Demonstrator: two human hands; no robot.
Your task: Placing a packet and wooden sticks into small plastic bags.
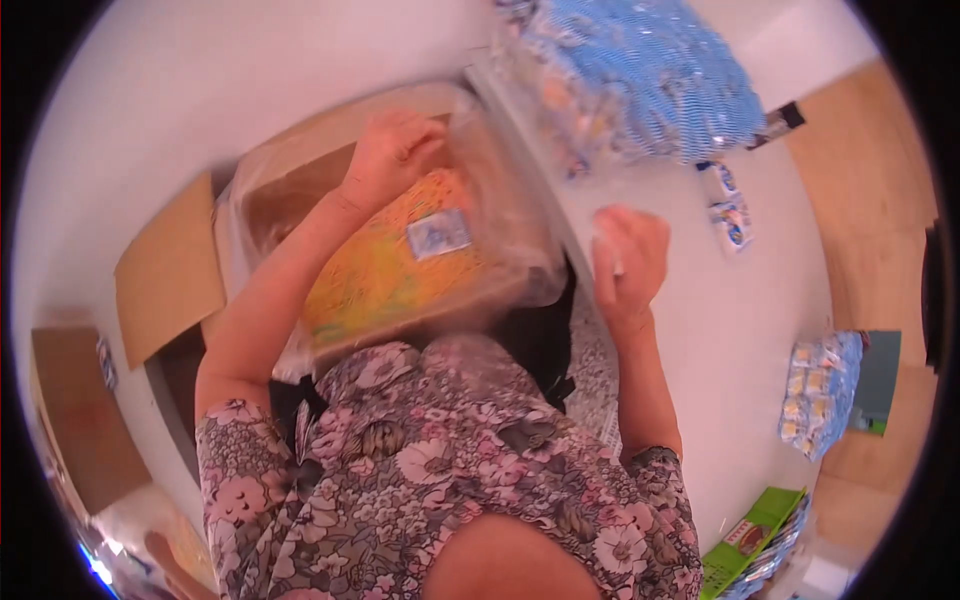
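My left hand (395,150), its fingers curled into a pinch, hovers over the far side of an open cardboard box (400,328). Whatever those fingers hold, if anything, is hidden. A clear plastic liner (525,240) hangs over the box's rim. Inside lie many orange and yellow small pieces, a colourful layer (350,285), with one small silvery-blue packet (438,233) on top. To the right of the box, above the white table (700,320), my right hand (632,258) is closed and slightly blurred. Something pale shows at its fingers, too unclear to name.
A large clear bag of blue-striped packets (640,80) lies at the far right. Two small white-and-blue packets (728,208) rest below it. Farther right are a smaller bag of packets (822,395) and a green basket (755,540). A cardboard flap (170,270) sticks out left.
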